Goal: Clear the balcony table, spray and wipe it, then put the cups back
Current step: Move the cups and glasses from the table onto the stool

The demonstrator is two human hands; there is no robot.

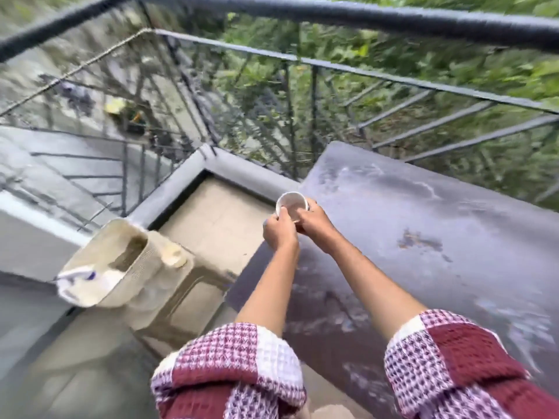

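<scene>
both hands meet at the centre of the frame: the left hand pinches the rim of the white cup, and the right hand curls round its other side, just over the left edge of the damp grey table. this looks like the put-back step: bring the cup right, set it flat well in from the edge, then let go gently, since the top looks slick.

Railing and greenery ringing the balcony corner
A dark metal railing is running round the edge, green foliage is showing through its bars, and a beige plastic chair is standing on the tiled floor.
</scene>
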